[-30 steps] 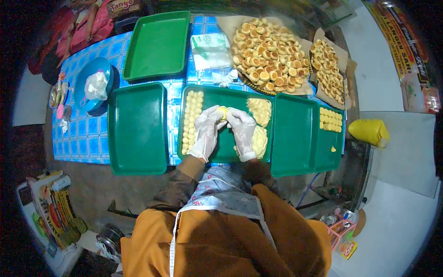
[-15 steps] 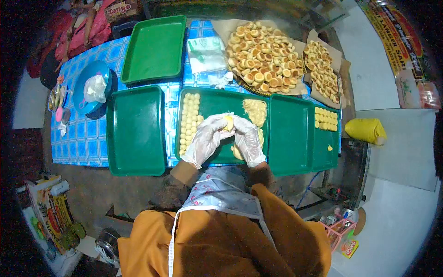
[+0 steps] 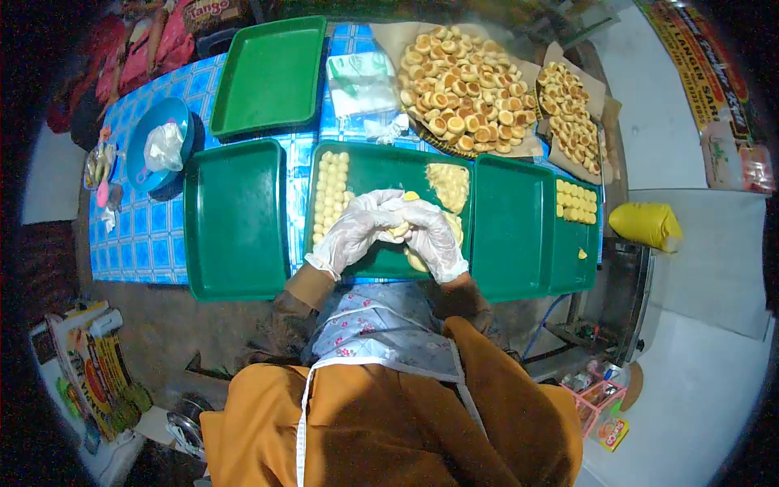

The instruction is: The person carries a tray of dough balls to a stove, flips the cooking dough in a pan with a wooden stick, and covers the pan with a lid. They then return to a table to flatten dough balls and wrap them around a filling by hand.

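Both my hands wear clear plastic gloves and meet over the middle green tray [image 3: 381,261]. My left hand [image 3: 363,226] and my right hand [image 3: 432,235] are closed together around a small piece of pale yellow dough [image 3: 398,230], partly hidden by the fingers. Rows of small dough balls [image 3: 331,191] line the tray's left side, next to my left hand. Beyond my right hand lies a spread lump of dough [image 3: 449,187]. More dough [image 3: 416,260] shows beneath that hand, partly covered by it.
Green trays flank the middle one, at left [image 3: 234,223] and right [image 3: 510,227]; another tray [image 3: 268,77] lies behind. Shaped dough pieces [image 3: 574,200] sit far right. Baked round pastries [image 3: 466,89] are heaped at the back. A blue basin [image 3: 136,150] holds a plastic bag.
My hands stay together over the tray, and the fingers have shifted around the dough piece, which now shows lower between them. The whole view has tilted slightly.
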Tool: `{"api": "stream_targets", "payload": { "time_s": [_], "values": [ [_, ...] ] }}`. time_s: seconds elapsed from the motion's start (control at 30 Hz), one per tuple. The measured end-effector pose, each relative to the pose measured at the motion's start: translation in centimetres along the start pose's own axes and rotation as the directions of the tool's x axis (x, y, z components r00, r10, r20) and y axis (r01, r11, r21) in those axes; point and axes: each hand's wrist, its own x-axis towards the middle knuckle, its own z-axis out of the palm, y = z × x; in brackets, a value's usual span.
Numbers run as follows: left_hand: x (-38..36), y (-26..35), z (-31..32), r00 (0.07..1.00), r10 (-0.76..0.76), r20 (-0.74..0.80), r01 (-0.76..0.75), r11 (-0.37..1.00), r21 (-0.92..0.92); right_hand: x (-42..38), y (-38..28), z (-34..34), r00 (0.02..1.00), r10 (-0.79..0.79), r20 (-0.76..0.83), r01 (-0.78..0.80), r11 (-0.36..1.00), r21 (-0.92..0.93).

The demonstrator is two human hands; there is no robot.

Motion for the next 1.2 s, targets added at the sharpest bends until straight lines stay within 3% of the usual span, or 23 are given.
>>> {"api": "stream_targets", "payload": {
  "time_s": [0.17, 0.3, 0.4, 0.43, 0.47, 0.53, 0.57, 0.67, 0.7, 0.77, 0.83, 0.87, 0.9, 1.0, 1.03, 1.07, 1.13, 1.2],
  "values": [
    [0.2, -0.5, -0.7, 0.995, -0.075, 0.069, 0.09, 0.966, -0.241, -0.9, -1.3, 2.0, 0.994, -0.069, -0.087, 0.076, 0.994, 0.079],
    [0.5, -0.9, -0.4, 0.999, -0.049, -0.002, 0.048, 0.979, -0.201, -0.6, 0.2, 0.1, 0.998, -0.068, 0.006, 0.066, 0.984, 0.165],
    [0.6, -1.4, -0.1, 0.992, -0.032, -0.124, 0.012, 0.987, -0.163, -0.7, 0.7, 0.1, 0.981, -0.151, -0.125, 0.145, 0.988, -0.054],
    [0.7, -1.7, -0.2, 0.989, -0.029, -0.147, 0.007, 0.988, -0.152, -1.2, 0.1, 0.5, 0.962, -0.253, -0.101, 0.196, 0.901, -0.388],
    [0.8, -1.9, -0.4, 0.986, -0.025, -0.167, 0.002, 0.99, -0.14, -1.3, -0.3, 0.7, 0.935, -0.355, -0.022, 0.272, 0.753, -0.599],
    [0.9, -2.6, -0.9, 0.98, -0.049, -0.192, 0.026, 0.993, -0.118, -1.4, -1.1, 0.6, 0.855, -0.479, 0.199, 0.375, 0.304, -0.876],
    [1.0, -2.8, -1.1, 0.977, -0.06, -0.204, 0.039, 0.994, -0.106, -1.4, -1.0, 0.1, 0.851, -0.478, 0.218, 0.383, 0.282, -0.88],
    [1.0, -3.4, -0.9, 0.98, -0.071, -0.188, 0.036, 0.982, -0.184, -1.4, -1.5, -0.4, 0.782, -0.507, 0.362, 0.429, 0.016, -0.903],
    [1.0, -3.5, -0.9, 0.983, -0.067, -0.17, 0.036, 0.983, -0.18, -1.6, -1.6, -0.3, 0.863, -0.46, 0.206, 0.37, 0.301, -0.879],
    [0.9, -3.8, -1.0, 0.989, -0.056, -0.135, 0.032, 0.984, -0.173, -1.9, -1.6, 0.0, 0.972, -0.23, -0.046, 0.152, 0.77, -0.62],
    [0.8, -3.4, -0.5, 0.99, -0.041, -0.136, 0.02, 0.989, -0.146, -1.8, -0.8, -0.4, 0.98, -0.184, -0.07, 0.149, 0.927, -0.345],
    [0.8, -3.2, -0.3, 0.99, -0.03, -0.139, 0.011, 0.991, -0.134, -1.6, -0.3, -0.7, 0.985, -0.155, -0.073, 0.139, 0.971, -0.193],
    [0.6, -2.9, -0.1, 0.986, -0.022, -0.164, -0.001, 0.99, -0.141, -1.6, -0.2, -0.7, 0.962, -0.273, -0.026, 0.232, 0.862, -0.451],
    [0.4, -2.7, 0.0, 0.986, 0.006, -0.167, -0.039, 0.98, -0.195, -1.7, 0.6, -0.4, 0.944, -0.318, -0.089, 0.276, 0.909, -0.313],
    [0.4, -3.0, -0.5, 0.992, 0.025, -0.125, -0.054, 0.971, -0.234, -1.5, 0.8, -0.8, 0.926, -0.377, 0.015, 0.346, 0.833, -0.432],
    [0.5, -3.2, -0.8, 0.995, 0.047, -0.085, -0.068, 0.959, -0.273, -1.5, 1.0, -0.9, 0.935, -0.354, -0.03, 0.325, 0.884, -0.335],
    [0.2, -3.2, -0.1, 0.988, 0.119, -0.101, -0.135, 0.978, -0.162, -1.5, 1.6, -0.3, 0.95, -0.293, -0.112, 0.279, 0.952, -0.125],
    [0.3, -3.4, 0.1, 0.985, 0.139, -0.102, -0.151, 0.98, -0.127, -1.5, 1.9, -0.4, 0.944, -0.313, -0.105, 0.273, 0.918, -0.287]
  ]
}}
